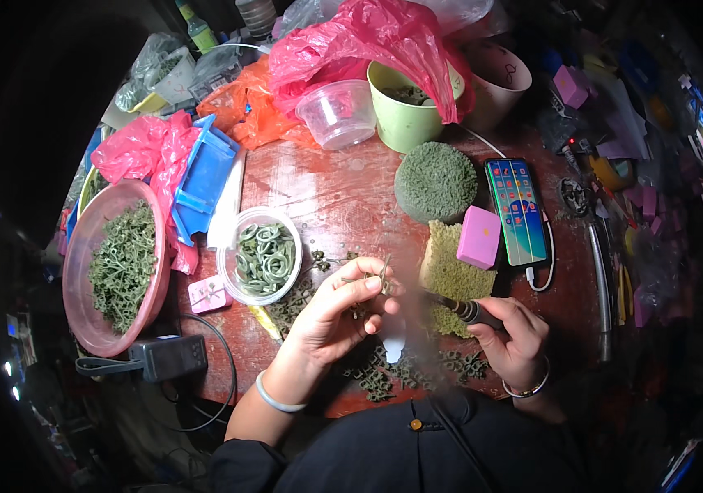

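Observation:
My left hand is raised over the table, thumb and fingers pinched on a small dark green branched piece. On the right, my right hand grips a dark-handled tool with pale bands, its thin shaft pointing left toward the piece. A grey blur hangs between the hands and hides part of the tool's tip. Loose green branched pieces lie on the red table below, and more lie beside my left wrist. A clear tub of green rings stands left of my left hand.
Beyond my right hand are a yellowish sponge block, a pink block, a round green foam block and a lit phone on a cable. A pink basin of green pieces and a power bank stand left. Bags and buckets line the back.

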A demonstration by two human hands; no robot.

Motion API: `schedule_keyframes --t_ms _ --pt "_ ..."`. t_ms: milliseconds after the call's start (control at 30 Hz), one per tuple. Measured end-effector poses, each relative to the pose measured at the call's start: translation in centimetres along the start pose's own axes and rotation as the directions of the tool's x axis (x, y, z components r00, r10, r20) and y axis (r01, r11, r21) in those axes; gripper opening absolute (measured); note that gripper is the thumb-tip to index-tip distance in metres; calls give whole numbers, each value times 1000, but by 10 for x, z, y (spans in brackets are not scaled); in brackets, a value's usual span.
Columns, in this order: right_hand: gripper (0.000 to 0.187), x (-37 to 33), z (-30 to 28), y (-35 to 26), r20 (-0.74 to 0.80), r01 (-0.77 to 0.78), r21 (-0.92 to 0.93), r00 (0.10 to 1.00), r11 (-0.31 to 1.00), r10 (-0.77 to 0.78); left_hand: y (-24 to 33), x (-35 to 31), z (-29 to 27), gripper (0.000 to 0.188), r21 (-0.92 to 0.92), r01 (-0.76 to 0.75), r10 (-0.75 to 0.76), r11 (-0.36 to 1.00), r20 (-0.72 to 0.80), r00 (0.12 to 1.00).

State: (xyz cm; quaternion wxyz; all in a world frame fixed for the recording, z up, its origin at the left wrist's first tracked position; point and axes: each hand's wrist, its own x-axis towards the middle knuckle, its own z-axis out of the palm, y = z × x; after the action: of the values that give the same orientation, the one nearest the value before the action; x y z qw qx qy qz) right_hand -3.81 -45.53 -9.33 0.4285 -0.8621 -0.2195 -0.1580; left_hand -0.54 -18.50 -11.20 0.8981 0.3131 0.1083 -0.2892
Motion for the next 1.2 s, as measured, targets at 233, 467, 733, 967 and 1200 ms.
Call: schedule_keyframes --t_ms 233,467,733,967,1200 --pt "30 -1 -1 0 12 -20 -11 1000 1000 20 1 1 -3 23 -8 21 -21 1000 80 997" --pt "30 -1 0 -1 2 -18 -7 1000 1000 18 -2 1 -5 27 -11 16 -15 1000 98 995" --pt "30 -1 -1 -2 26 -29 2 999 1000 29 -1 -1 -5 31 -17 26 -24 1000 107 994" --pt "31 1 -1 -2 32 7 -32 999 999 -6 -2 -1 -5 31 -18 22 -19 1000 120 993" --pt "32 2 -1 -5 48 3 -53 999 999 -1 -2 -2 1 32 34 6 -7 999 39 999"
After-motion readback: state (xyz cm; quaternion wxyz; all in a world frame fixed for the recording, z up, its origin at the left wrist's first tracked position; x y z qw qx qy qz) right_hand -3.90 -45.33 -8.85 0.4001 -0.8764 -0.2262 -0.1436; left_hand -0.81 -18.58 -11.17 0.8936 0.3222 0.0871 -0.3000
